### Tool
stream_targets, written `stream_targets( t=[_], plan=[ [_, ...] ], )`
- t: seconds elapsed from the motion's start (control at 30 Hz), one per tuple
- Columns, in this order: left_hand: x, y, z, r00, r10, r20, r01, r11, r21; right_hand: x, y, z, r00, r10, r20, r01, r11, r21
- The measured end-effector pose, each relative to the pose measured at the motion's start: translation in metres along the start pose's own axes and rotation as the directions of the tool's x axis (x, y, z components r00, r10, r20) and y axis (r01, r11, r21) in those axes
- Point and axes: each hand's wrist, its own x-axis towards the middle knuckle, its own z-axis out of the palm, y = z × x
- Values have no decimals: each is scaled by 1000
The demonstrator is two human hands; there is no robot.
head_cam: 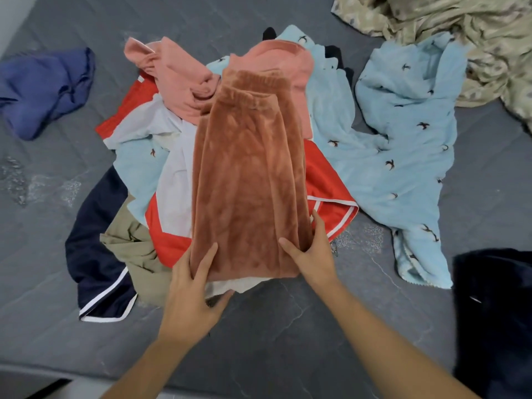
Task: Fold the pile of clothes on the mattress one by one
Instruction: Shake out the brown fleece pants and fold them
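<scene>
Head camera, looking down at a grey mattress (259, 341) with a loose pile of clothes (201, 156) in the middle.

On top of the pile lies a rust-brown fleece garment (247, 180), spread long and narrow, its gathered waistband at the far end and its hem at the near end. Both bare forearms reach in from the bottom edge. The left hand (193, 295) holds the near left corner of the brown garment, fingers lying over the fabric and thumb tucked below the hem. The right hand (312, 249) holds the near right corner, thumb on top of the fabric and fingers along its right edge.

Under and around the brown garment lie other clothes. A pink sweatshirt (178, 79) is bunched at the far side. A red and white piece (325, 180) shows on both sides of the brown garment. A light blue fleece with small dark bird shapes (403, 133) spreads wide to the right. Navy shorts with white trim (95, 254) sit at the near left, touching a tan garment (135, 254).

Apart from the pile, a blue garment (49, 90) lies crumpled at the far left. A beige patterned sheet (460, 33) is heaped at the far right corner. A very dark cloth (495, 312) lies at the near right edge.
</scene>
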Motion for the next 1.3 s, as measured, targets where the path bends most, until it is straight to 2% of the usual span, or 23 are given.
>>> stream_targets(
  t=[0.13, 0.27, 0.4, 0.5, 0.6, 0.8, 0.87, 0.93, 1.0, 1.03, 1.1, 1.17, 1.2, 1.27, 1.3],
  plan=[
    [2, -3, 8, 997, 10, -71, -10, 1000, 4, 1, 3, -8, 990, 104, 96, -103, 995, -18],
    [12, -3, 7, 995, 63, -76, -64, 998, -17, -4, 3, -17, 970, 139, 198, -148, 988, 34],
    [13, 9, 0, 982, 126, -137, -126, 992, 14, -19, 1, -27, 991, 79, 110, -87, 993, 77],
    [1, 25, -3, 980, 148, -132, -144, 989, 35, -34, 0, -41, 996, 30, 79, -41, 988, 146],
    [-25, 43, 2, 983, 155, -95, -152, 988, 31, -55, 5, -63, 998, -34, 59, 26, 991, 132],
    [-109, 64, 55, 974, 200, 108, -194, 979, -64, -124, 62, -121, 997, -34, 73, 36, 999, -17],
    [-144, 63, 81, 971, 155, 181, -142, 986, -81, -152, 96, -128, 996, -18, 87, 23, 998, -57],
    [-175, 59, 105, 969, 92, 229, -74, 993, -86, -175, 135, -128, 996, -7, 91, 23, 985, -172],
    [-198, 55, 121, 967, 80, 242, -70, 996, -52, -194, 169, -128, 996, -41, 76, 67, 920, -386],
    [-205, 52, 127, 969, 95, 230, -103, 994, 25, -201, 182, -129, 993, -103, 63, 120, 860, -495],
    [-210, 50, 133, 980, 102, 168, -138, 966, 217, -212, 200, -131, 949, -311, 55, 261, 676, -690],
    [-207, 54, 133, 975, 166, 149, -207, 923, 324, -217, 209, -128, 872, -468, 139, 410, 545, -732],
    [-206, 56, 133, 960, 224, 169, -271, 895, 355, -219, 212, -126, 841, -491, 227, 489, 508, -710],
    [-201, 62, 133, 919, 323, 228, -390, 834, 390, -220, 216, -118, 788, -442, 428, 604, 421, -677],
    [-197, 65, 134, 909, 333, 250, -410, 820, 399, -218, 218, -114, 779, -397, 486, 620, 374, -690]
  ],
)
